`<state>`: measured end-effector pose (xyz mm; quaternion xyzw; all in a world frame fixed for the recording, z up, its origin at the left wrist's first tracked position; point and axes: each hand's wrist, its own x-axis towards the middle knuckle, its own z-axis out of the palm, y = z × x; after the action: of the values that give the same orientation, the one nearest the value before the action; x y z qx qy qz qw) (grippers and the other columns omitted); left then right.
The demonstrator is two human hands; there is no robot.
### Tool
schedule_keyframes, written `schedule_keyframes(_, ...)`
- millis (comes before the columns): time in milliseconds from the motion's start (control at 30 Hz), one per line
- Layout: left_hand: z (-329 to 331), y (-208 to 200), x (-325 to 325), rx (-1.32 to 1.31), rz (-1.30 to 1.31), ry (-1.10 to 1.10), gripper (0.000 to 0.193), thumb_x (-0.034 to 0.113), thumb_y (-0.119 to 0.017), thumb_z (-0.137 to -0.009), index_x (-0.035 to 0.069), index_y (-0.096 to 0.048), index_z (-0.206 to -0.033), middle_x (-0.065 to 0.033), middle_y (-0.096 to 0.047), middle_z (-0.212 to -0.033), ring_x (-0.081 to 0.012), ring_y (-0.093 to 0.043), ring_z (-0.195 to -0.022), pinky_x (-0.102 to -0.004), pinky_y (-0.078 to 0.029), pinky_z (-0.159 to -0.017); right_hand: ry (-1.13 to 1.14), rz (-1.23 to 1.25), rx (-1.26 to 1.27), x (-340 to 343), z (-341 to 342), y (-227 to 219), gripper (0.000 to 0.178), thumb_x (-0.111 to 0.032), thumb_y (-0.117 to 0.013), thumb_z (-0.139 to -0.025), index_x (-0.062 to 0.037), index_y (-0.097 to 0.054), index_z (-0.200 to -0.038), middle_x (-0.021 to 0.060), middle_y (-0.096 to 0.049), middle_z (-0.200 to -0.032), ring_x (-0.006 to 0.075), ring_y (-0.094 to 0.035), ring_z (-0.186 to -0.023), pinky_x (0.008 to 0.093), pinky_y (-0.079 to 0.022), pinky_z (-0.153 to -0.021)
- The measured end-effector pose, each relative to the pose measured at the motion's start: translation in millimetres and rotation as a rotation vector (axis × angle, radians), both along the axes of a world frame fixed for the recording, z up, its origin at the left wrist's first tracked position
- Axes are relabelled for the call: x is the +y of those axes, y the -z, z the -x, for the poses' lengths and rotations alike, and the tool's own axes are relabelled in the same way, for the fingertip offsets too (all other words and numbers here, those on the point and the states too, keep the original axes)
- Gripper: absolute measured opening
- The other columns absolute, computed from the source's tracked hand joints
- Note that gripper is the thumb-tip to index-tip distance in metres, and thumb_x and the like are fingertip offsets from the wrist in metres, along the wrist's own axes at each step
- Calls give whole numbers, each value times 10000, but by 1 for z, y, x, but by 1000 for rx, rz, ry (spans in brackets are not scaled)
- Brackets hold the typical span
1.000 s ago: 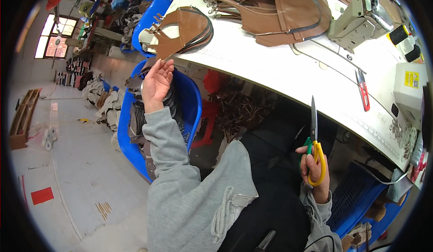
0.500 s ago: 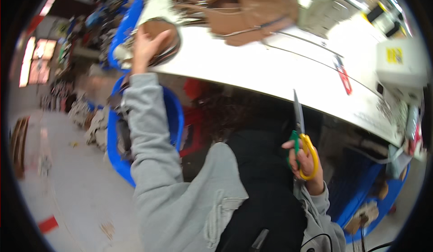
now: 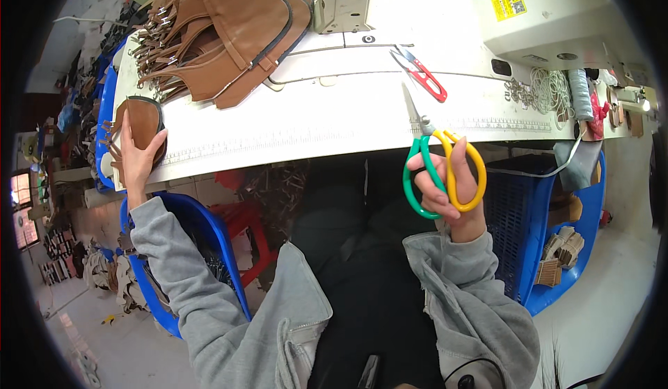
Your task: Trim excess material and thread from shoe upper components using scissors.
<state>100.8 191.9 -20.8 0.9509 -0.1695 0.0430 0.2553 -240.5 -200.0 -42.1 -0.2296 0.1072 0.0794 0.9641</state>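
The hands are apart: left hand point(image 3: 137, 158) clasps a brown leather piece point(image 3: 142, 121) at the table point(image 3: 313, 121) edge, right hand point(image 3: 445, 194) grips closed scissors point(image 3: 435, 159), whose point could scratch leather if swung leftward.

From my feed I see a white counter point(image 3: 334, 121) with a heap of brown leather bag pieces point(image 3: 223, 20) at its far left. Red thread snips point(image 3: 424, 76) lie near the middle, just below a pale sewing machine point(image 3: 557, 13). A coil of white cord point(image 3: 550, 86) sits to the right. Under the counter stand a blue basket point(image 3: 522, 229) on the right, a blue tub point(image 3: 209, 250) on the left, and a red stool point(image 3: 247, 225) between them.
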Motion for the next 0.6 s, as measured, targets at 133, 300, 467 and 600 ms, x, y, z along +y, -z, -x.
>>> schedule_keyframes(133, -6, 3, 18, -26, -9, 5, 765, 277, -734, -699, 48, -364, -1328, -174, -378, -1347, -273, -354, -1254, -363, -291, -1023, 32, -16, 31, -17, 1, 1, 780, -616, -161, -879, 55, -493, -1103, 33, -393, -500, 84, -287, -267, 165, -262, -270)
schedule_keyframes(300, -6, 6, 18, -66, -14, -5, 685, 264, -722, -714, 61, -420, -1294, -167, -372, -1356, -271, -356, -1254, -366, -291, -1023, 143, 43, 73, -37, -2, -4, 792, -654, -173, -858, 32, -502, -1079, -14, -367, -500, 50, -306, -268, 167, -228, -270)
schedule_keyframes(467, 4, 3, 7, -248, -204, -73, 679, 326, -730, -710, 66, -453, -1272, -179, -368, -1355, -305, -357, -1249, -383, -302, -1012, 104, 168, -19, -30, -1, 1, 779, -631, -151, -874, 39, -485, -1089, 6, -406, -507, 54, -333, -271, 157, -246, -282)
schedule_keyframes(600, 29, -14, -38, -459, -28, 140, 534, 245, -735, -717, 48, -538, -1172, -148, -480, -1256, -285, -445, -1164, -368, -351, -968, 41, 843, 162, -11, -6, -25, 466, -397, -413, -918, 22, -492, -1106, 67, -555, -616, 78, -391, -299, 184, -280, -307)
